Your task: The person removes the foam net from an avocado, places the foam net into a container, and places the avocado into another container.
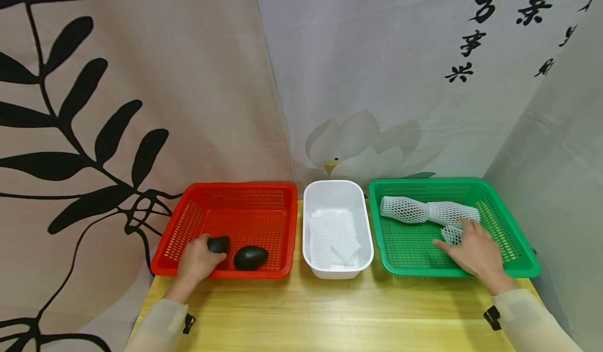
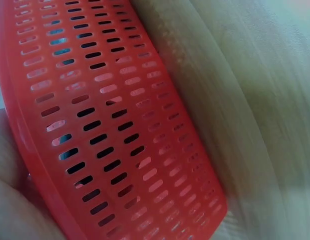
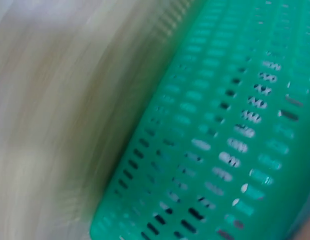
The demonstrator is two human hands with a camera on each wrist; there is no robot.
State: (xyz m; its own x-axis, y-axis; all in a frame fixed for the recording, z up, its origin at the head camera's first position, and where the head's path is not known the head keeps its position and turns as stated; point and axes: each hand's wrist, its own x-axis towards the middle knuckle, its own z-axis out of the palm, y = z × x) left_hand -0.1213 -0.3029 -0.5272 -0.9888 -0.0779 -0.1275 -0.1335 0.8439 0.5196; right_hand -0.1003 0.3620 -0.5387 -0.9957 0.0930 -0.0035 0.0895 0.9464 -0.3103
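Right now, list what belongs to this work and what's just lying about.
Apparently in use:
left hand
right hand
dark oval items
red basket
white net sleeves
green basket
white tub
netting inside

Just around:
wooden table
printed cloth backdrop

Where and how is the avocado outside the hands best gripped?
Probably around its middle, from above: the avocado lies lengthwise left to right, making its width the narrower span, and the red basket has its near wall close by, hampering a front approach.
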